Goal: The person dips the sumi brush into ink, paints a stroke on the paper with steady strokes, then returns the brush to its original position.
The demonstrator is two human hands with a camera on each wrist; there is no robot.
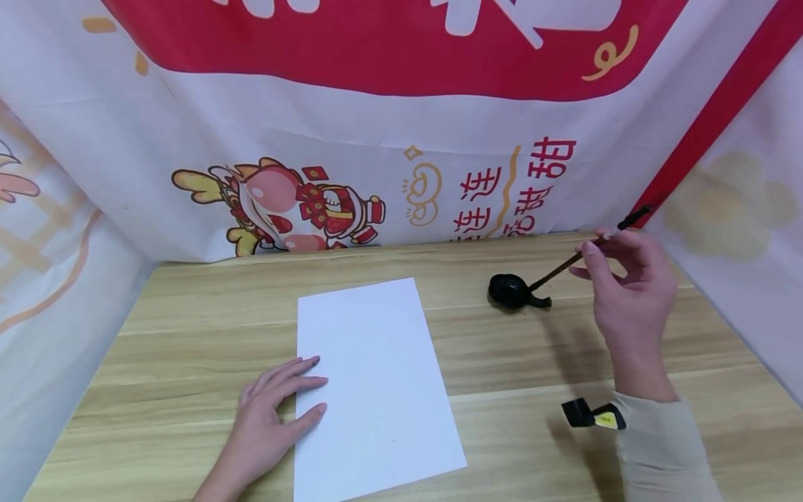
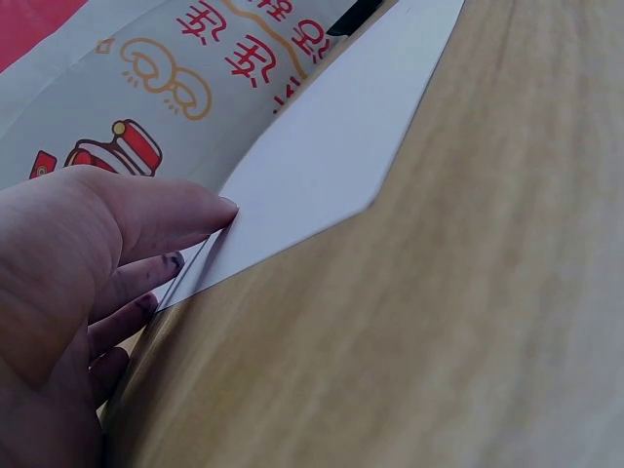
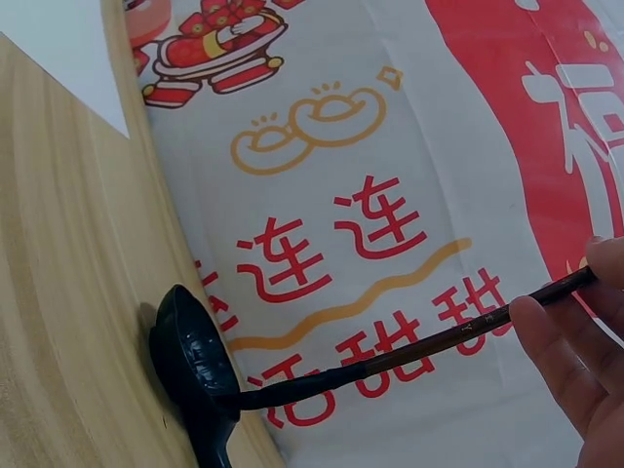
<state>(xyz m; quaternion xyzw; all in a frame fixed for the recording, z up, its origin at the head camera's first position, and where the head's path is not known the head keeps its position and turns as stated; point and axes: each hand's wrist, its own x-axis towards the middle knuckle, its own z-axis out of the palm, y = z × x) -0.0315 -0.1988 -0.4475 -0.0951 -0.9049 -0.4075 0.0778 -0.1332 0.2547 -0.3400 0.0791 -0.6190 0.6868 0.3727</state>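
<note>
A sheet of white paper (image 1: 376, 390) lies on the wooden table. My left hand (image 1: 270, 411) rests at its left edge, fingers spread and fingertips touching the sheet; dark smudges mark some fingertips in the left wrist view. To the right of the paper sits a small black ink dish (image 1: 509, 291) with a short handle, its inside glossy and dark in the right wrist view. My right hand (image 1: 633, 279) pinches the brown shaft of a writing brush (image 3: 429, 343) between thumb and fingers. The brush slants down to the left, its blackened lower end at the dish's rim; the very tip is hidden.
A white and red printed cloth (image 1: 389, 132) hangs along the table's back edge, and more cloth hangs at both sides. A black strap piece with a yellow label (image 1: 605, 420) sticks out beside my right sleeve (image 1: 665, 446). Bare wooden tabletop (image 1: 502, 432) lies right of the paper.
</note>
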